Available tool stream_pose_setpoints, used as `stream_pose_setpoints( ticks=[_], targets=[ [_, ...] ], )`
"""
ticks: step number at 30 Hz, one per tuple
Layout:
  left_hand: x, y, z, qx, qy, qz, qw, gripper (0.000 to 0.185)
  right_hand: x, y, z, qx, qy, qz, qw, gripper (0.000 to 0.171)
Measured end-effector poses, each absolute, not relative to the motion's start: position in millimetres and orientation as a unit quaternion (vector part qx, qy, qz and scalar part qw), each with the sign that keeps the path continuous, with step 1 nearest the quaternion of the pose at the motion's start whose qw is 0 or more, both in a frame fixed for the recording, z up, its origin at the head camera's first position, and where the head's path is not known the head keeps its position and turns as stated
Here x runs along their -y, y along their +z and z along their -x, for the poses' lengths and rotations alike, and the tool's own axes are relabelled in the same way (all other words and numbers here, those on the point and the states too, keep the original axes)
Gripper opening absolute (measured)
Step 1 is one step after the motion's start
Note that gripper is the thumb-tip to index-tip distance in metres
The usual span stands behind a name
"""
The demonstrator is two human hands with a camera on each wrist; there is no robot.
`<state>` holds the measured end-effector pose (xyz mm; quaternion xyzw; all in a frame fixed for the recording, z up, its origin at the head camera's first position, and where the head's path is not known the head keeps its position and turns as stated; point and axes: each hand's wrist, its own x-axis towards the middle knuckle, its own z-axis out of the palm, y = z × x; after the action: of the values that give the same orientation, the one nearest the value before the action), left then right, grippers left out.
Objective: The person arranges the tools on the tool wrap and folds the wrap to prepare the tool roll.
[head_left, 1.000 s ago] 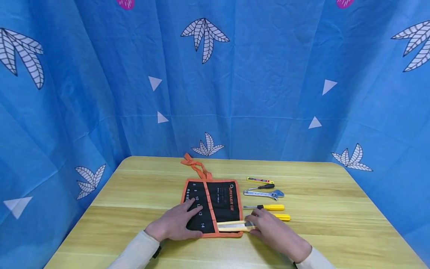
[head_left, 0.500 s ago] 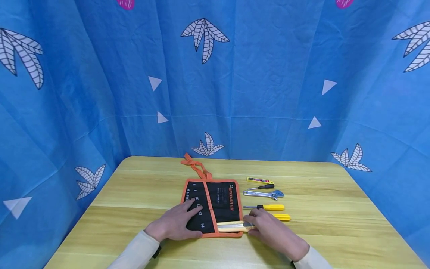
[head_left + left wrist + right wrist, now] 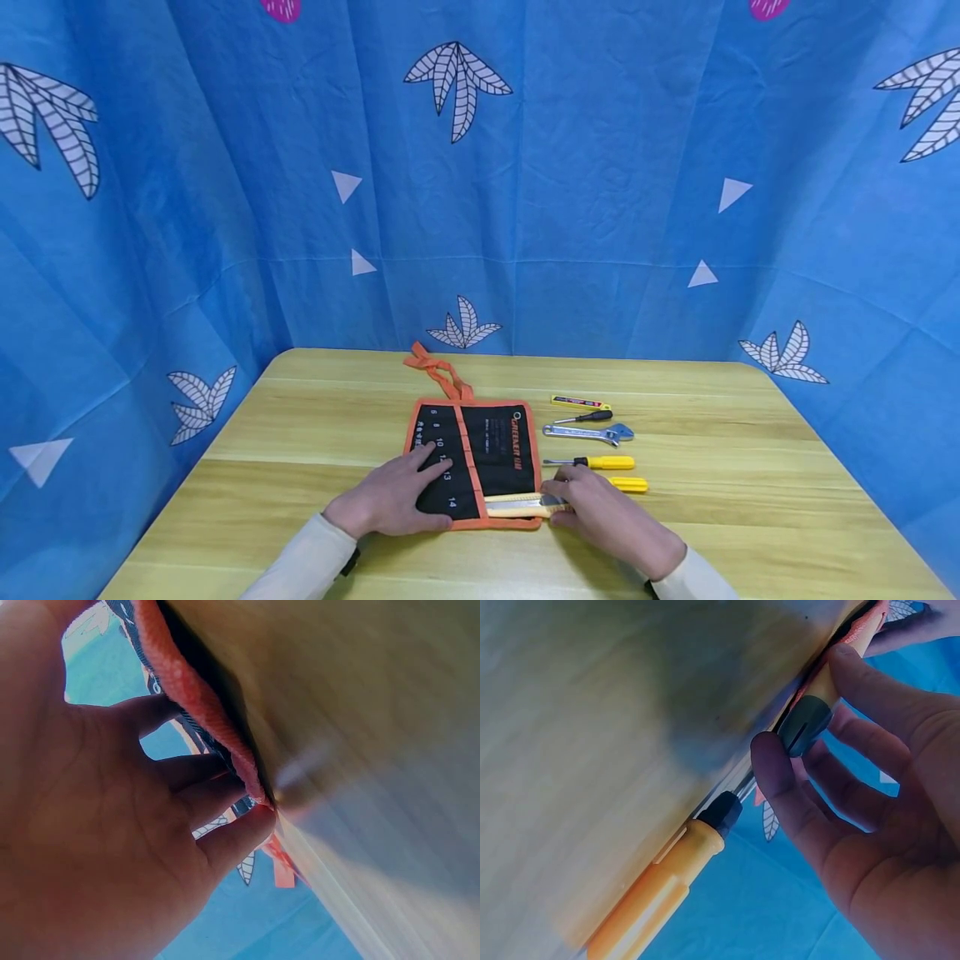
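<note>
Left hand [image 3: 393, 500] lay flat, fingers straight, pressing the tool roll [image 3: 474, 462] near the desk's [image 3: 300, 433] front edge. Right hand [image 3: 603, 517] pinched the yellow utility knife [image 3: 521, 503], half tucked into the roll's front-edge pocket. Risk: the knife could snag the hem and bunch the fabric if the roll slipped.

Both arms wear long, close-fitting cream sleeves [image 3: 303, 562] reaching the wrists. A dark band [image 3: 348, 562] circles the left wrist at the cuff. The left hand [image 3: 390, 500] and right hand [image 3: 611, 521] are bare.
</note>
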<state>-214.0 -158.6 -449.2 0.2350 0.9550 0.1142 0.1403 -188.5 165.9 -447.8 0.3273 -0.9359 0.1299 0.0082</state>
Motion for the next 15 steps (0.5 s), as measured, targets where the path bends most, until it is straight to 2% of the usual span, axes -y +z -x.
stream_pose_setpoints(
  ticks=[15],
  targets=[
    [158.3,-449.6,214.1,-0.954,0.121,-0.233,0.145,0.086,-165.7,-449.6,187.7,0.927,0.165,-0.336,0.017,0.035]
  ],
)
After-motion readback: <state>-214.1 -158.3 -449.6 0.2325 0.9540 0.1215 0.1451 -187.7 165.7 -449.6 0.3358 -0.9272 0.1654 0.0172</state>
